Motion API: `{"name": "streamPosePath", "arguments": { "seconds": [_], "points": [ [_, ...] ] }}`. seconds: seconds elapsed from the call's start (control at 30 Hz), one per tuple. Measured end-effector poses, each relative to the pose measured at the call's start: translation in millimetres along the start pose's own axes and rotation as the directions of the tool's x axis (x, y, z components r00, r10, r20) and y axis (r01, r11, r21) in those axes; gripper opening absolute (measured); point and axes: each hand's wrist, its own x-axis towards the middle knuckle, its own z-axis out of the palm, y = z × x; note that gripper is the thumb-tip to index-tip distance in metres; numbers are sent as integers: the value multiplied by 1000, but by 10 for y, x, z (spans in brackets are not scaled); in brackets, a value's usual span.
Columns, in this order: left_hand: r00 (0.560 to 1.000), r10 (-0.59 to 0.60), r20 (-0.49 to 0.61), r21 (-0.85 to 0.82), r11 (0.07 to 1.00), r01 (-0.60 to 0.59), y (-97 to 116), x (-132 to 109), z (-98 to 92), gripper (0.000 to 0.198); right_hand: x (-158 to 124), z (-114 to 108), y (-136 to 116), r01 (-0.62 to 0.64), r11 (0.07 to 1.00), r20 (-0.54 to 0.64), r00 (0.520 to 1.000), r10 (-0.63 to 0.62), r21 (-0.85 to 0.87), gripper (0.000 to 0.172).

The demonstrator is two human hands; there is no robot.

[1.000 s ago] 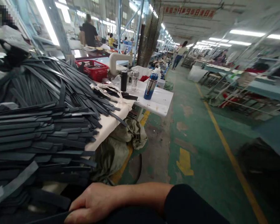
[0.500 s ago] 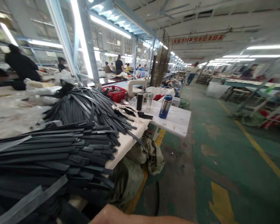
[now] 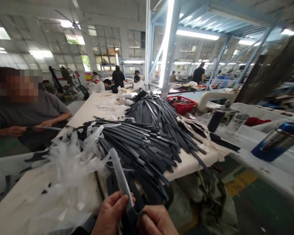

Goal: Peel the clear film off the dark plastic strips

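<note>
At the bottom centre, my left hand (image 3: 112, 210) pinches a dark strip that has a pale, translucent backing strip (image 3: 120, 173) standing up from it. Just to the right, my right hand (image 3: 156, 219) is closed on the dark strip's bent end (image 3: 137, 212). A large fanned pile of dark strips (image 3: 142, 143) lies beyond both hands on the cream-covered table (image 3: 188, 168). Crumpled translucent backing strips (image 3: 71, 166) are heaped to the left of my hands.
A person (image 3: 31, 107) sits at the left, holding a strip. A red basket (image 3: 182, 105) stands behind the pile. Farther right are a dark bottle (image 3: 215, 120), a glass jar (image 3: 236, 123) and a blue flask (image 3: 276, 142) on a white table. Green-grey cloth (image 3: 210, 202) hangs below.
The view has swung left, bringing the seated person and the heap of translucent strips into sight. Both hands now show at the strip, where only part of one hand or arm showed before.
</note>
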Motion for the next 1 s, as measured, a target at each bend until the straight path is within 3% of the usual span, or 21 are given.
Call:
{"name": "streamPosePath", "arguments": {
  "seconds": [0.1,0.2,0.37,0.53,0.63,0.7,0.77,0.83,0.9,1.0],
  "points": [
    [996,-10,89,20,1000,8,-37,-90,18,36,-40,-78,-137,-14,1000,49,999,13,25,34],
    [986,1,169,186,982,-33,26,-175,-2,32,-121,-196,-275,-50,996,132,990,39,80,28],
    [945,68,319,487,844,-225,-96,-220,17,34,-50,-189,-385,88,991,19,996,-90,99,36],
    [881,36,471,592,727,-347,-300,-114,-13,39,234,-50,-522,85,983,-3,996,-86,162,38],
    [918,106,382,567,758,-323,-167,-62,-66,38,404,-161,-848,89,940,-1,996,-94,329,41],
    [956,126,266,491,835,-247,-20,-29,-100,41,523,-340,-1148,246,899,-132,968,-212,363,37],
    [977,148,151,384,903,-196,101,20,-130,47,667,-545,-1410,452,842,-322,876,-358,295,33],
    [980,199,28,280,939,-199,160,88,-151,50,839,-706,-1532,529,808,-457,805,-379,261,34],
    [970,232,-67,207,954,-214,168,170,-157,52,1014,-771,-1465,451,831,-479,837,-266,326,41],
    [965,245,-97,174,959,-225,169,306,-125,54,1182,-695,-1091,186,868,-329,944,-27,460,52]
  ]
}}
